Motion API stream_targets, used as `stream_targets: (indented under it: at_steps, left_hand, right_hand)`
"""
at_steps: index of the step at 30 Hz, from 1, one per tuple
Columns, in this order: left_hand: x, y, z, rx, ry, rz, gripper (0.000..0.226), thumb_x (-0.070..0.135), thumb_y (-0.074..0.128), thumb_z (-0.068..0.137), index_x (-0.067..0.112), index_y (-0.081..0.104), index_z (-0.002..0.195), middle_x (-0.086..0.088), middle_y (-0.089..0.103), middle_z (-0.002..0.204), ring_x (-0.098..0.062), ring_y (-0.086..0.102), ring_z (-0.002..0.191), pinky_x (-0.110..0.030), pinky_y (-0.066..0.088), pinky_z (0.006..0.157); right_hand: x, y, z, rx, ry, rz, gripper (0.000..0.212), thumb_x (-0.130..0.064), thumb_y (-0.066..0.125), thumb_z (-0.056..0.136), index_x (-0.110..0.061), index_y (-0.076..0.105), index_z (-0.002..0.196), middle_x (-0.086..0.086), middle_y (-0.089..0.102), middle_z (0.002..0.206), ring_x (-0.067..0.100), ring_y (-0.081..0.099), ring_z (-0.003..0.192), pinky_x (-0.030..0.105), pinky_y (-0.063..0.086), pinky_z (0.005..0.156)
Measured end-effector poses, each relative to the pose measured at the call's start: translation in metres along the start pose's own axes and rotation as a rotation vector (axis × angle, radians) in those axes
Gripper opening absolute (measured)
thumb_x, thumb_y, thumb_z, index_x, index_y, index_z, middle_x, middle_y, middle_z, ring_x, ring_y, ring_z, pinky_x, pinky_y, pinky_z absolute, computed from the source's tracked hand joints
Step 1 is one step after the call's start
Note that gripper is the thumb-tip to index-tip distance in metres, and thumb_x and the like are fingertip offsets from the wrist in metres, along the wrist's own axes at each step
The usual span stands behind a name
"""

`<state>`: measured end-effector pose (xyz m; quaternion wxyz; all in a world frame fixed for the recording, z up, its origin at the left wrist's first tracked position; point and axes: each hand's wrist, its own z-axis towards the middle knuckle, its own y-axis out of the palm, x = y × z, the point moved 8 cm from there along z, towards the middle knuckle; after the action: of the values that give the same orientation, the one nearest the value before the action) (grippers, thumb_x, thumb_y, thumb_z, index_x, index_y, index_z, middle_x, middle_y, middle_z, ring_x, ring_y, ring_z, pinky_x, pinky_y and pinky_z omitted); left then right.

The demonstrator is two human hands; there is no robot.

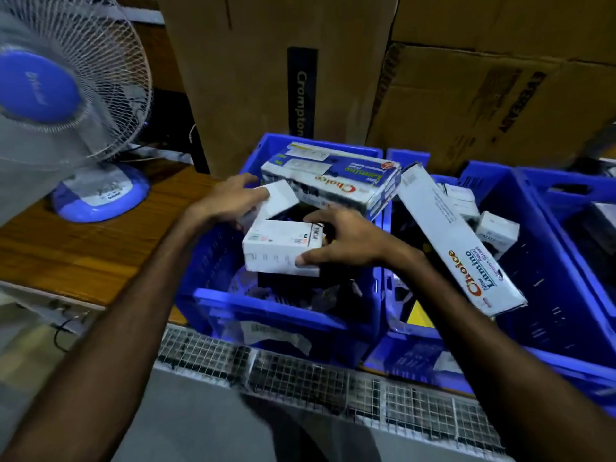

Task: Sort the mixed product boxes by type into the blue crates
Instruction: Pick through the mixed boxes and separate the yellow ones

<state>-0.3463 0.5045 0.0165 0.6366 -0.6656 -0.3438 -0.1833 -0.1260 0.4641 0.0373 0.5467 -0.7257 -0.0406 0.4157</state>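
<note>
My right hand (346, 240) pinches a white box (280, 245) at its right end, thumb along the lower edge, fingers curled over the barcoded top. It hangs over the left crate (266, 311), above the dark jumble inside. Just up and left of this grip, my left hand (233, 198) holds a second small box (278, 198), fingers wrapped over its top edge; the two boxes nearly touch at a corner.

Judging by the thin card, both should be light and stiff but easy to dent, so I would hold by the short ends or corners, not squeeze the broad faces. The glossy print may slip a little.

Behind both grips, a long Choice box (333, 181) lies across the far rim of the crate. To the right, another long box (456, 241) leans slanted in the middle crate (540, 261), with small white boxes (496, 231) beyond it. A third crate (586, 208) sits further right. These long ones look awkward for one hand; mid-length is where I would take them.

Far left, a fan (70, 101) stands on the worktop (83, 248); cartons (253, 68) rise behind.
</note>
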Motion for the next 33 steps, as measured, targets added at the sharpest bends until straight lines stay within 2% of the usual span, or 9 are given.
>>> stream_targets:
  at_steps: [6, 10, 13, 16, 19, 21, 25, 28, 33]
  left_hand:
    - [0.004, 0.008, -0.063, -0.054, -0.009, -0.251, 0.038, 0.042, 0.063, 0.085, 0.013, 0.071, 0.109, -0.012, 0.068, 0.081, -0.017, 0.062, 0.052, -0.028, 0.05, 0.041]
    - [0.024, 0.017, -0.095, -0.054, 0.017, -0.431, 0.025, 0.034, 0.062, 0.093, 0.011, 0.069, 0.097, -0.015, 0.063, 0.081, -0.021, 0.061, 0.058, -0.028, 0.052, 0.046]
    - [0.056, 0.037, -0.114, -0.108, 0.091, -0.577, 0.013, 0.024, 0.058, 0.102, 0.016, 0.069, 0.105, -0.014, 0.064, 0.093, -0.02, 0.062, 0.067, -0.028, 0.053, 0.048]
    - [0.091, 0.067, -0.127, -0.172, 0.184, -0.592, 0.021, 0.018, 0.059, 0.103, 0.025, 0.066, 0.122, -0.012, 0.066, 0.112, -0.011, 0.067, 0.078, -0.031, 0.06, 0.053]
    - [0.117, 0.087, -0.134, -0.131, 0.252, -0.559, 0.035, 0.015, 0.061, 0.103, 0.031, 0.062, 0.134, -0.007, 0.067, 0.117, -0.001, 0.068, 0.08, -0.025, 0.058, 0.057]
    - [0.137, 0.091, -0.139, -0.092, 0.33, -0.507, 0.033, 0.015, 0.062, 0.102, 0.028, 0.065, 0.132, 0.006, 0.07, 0.108, 0.007, 0.063, 0.074, -0.013, 0.05, 0.06]
    - [0.17, 0.102, -0.145, -0.057, 0.401, -0.34, 0.032, 0.046, 0.065, 0.089, 0.037, 0.074, 0.118, 0.015, 0.072, 0.11, 0.003, 0.063, 0.089, -0.022, 0.05, 0.072]
    - [0.198, 0.121, -0.152, -0.038, 0.481, -0.043, 0.045, 0.063, 0.061, 0.078, 0.038, 0.074, 0.114, 0.012, 0.065, 0.109, -0.006, 0.061, 0.099, -0.035, 0.05, 0.089]
    - [0.23, 0.166, -0.153, -0.273, 0.543, 0.394, 0.05, 0.067, 0.057, 0.075, 0.047, 0.068, 0.118, 0.012, 0.057, 0.112, -0.011, 0.055, 0.112, -0.04, 0.046, 0.098]
  right_hand:
    - [0.005, -0.022, -0.072, 0.002, 0.04, 0.365, 0.052, -0.051, 0.09, 0.068, -0.022, 0.071, 0.108, 0.015, 0.071, 0.102, 0.013, 0.062, 0.08, 0.042, 0.054, 0.075]
    - [0.028, -0.036, -0.111, 0.11, 0.086, 0.465, 0.044, -0.054, 0.087, 0.072, -0.034, 0.074, 0.109, 0.008, 0.072, 0.103, 0.028, 0.064, 0.077, 0.037, 0.055, 0.066]
    - [0.061, -0.048, -0.142, 0.222, 0.145, 0.505, 0.06, -0.058, 0.087, 0.07, -0.036, 0.07, 0.123, -0.004, 0.072, 0.114, 0.021, 0.07, 0.094, 0.037, 0.061, 0.079]
    - [0.093, -0.062, -0.181, 0.266, 0.234, 0.606, 0.051, -0.029, 0.084, 0.083, -0.028, 0.066, 0.131, 0.023, 0.063, 0.109, 0.011, 0.067, 0.066, 0.016, 0.05, 0.054]
    - [0.125, -0.083, -0.219, 0.36, 0.258, 0.607, 0.056, -0.043, 0.086, 0.079, -0.031, 0.068, 0.13, 0.018, 0.064, 0.12, 0.033, 0.07, 0.099, 0.034, 0.06, 0.072]
    - [0.143, -0.099, -0.244, 0.426, 0.241, 0.6, 0.064, -0.053, 0.088, 0.072, -0.029, 0.069, 0.128, 0.003, 0.072, 0.121, 0.03, 0.069, 0.108, 0.042, 0.06, 0.09]
    - [0.177, -0.134, -0.29, 0.558, 0.288, 0.543, 0.055, -0.04, 0.083, 0.07, -0.027, 0.071, 0.122, -0.003, 0.075, 0.111, 0.011, 0.068, 0.089, 0.013, 0.053, 0.072]
    - [0.202, -0.156, -0.309, 0.59, 0.367, 0.313, 0.061, -0.057, 0.081, 0.067, -0.034, 0.07, 0.122, -0.006, 0.067, 0.115, 0.014, 0.064, 0.084, 0.019, 0.052, 0.068]
    - [0.204, -0.18, -0.293, 0.194, 0.332, -0.127, 0.072, -0.081, 0.068, 0.06, -0.044, 0.065, 0.122, -0.011, 0.047, 0.103, 0.014, 0.054, 0.097, 0.036, 0.047, 0.085]
